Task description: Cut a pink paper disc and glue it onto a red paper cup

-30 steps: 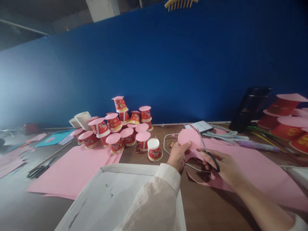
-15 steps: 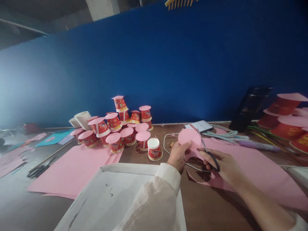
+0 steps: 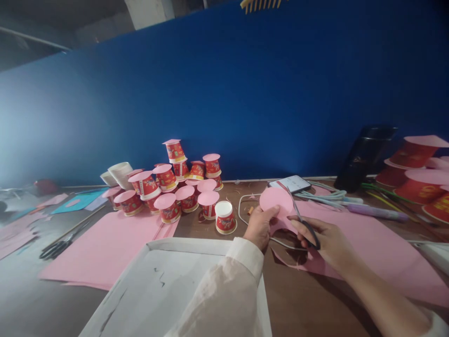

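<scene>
My left hand (image 3: pixel 260 227) pinches a piece of pink paper (image 3: pixel 276 200) with a rounded upper edge, thumb lying on its face. In my right hand (image 3: pixel 321 236) is a pair of scissors (image 3: pixel 308 230) with dark handles; the blades point up and to the left along the paper's right edge. Beneath the hands, a curved pink offcut (image 3: pixel 288 260) hangs or lies over the brown table. To the left, a red paper cup (image 3: pixel 225 220) stands upside down, its white base bare. Behind it are several more red cups (image 3: pixel 167 210) topped with pink discs, some stacked.
A white tray (image 3: pixel 164 247) lies under my left forearm. Pink sheets (image 3: pixel 105 243) lie left and another pink sheet (image 3: pixel 372 248) right. Second scissors (image 3: pixel 58 248), a phone (image 3: pixel 294 183), coiled cable (image 3: pixel 328 199), a dark bottle (image 3: pixel 365 159) and more cups (image 3: pixel 416 187) surround the work. A blue partition (image 3: pixel 224 93) rises behind.
Almost nothing differs. Both hands, the paper and the scissors keep practically the same positions.
</scene>
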`<action>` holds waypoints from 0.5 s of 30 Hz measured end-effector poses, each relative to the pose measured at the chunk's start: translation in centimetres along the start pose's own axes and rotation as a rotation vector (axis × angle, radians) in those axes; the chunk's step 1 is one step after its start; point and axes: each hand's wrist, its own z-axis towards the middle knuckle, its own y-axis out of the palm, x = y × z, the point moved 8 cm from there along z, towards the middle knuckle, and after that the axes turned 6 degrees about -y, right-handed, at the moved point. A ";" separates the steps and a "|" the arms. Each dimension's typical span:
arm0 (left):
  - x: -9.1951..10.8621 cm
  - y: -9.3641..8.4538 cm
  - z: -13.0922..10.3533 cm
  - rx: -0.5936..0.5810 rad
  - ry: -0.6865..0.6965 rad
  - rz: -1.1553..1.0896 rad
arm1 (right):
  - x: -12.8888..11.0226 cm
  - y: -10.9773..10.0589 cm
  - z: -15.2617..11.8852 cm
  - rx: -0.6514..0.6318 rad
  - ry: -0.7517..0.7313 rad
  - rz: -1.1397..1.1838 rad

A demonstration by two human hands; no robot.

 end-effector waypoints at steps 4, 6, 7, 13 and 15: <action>0.1 0.1 -0.1 -0.007 0.003 -0.019 | 0.1 0.0 0.1 -0.006 -0.014 -0.029; 0.1 0.1 0.0 -0.003 0.001 -0.021 | 0.1 0.0 0.1 -0.006 -0.019 -0.035; 0.1 0.1 0.0 0.001 -0.001 -0.022 | 0.1 0.0 0.1 -0.004 -0.019 -0.037; 0.1 0.2 -0.1 -0.013 -0.006 -0.061 | 0.4 -0.3 0.3 0.025 -0.015 -0.050; 0.0 0.1 -0.1 -0.001 -0.015 -0.063 | 0.5 -0.4 0.4 0.031 -0.016 -0.063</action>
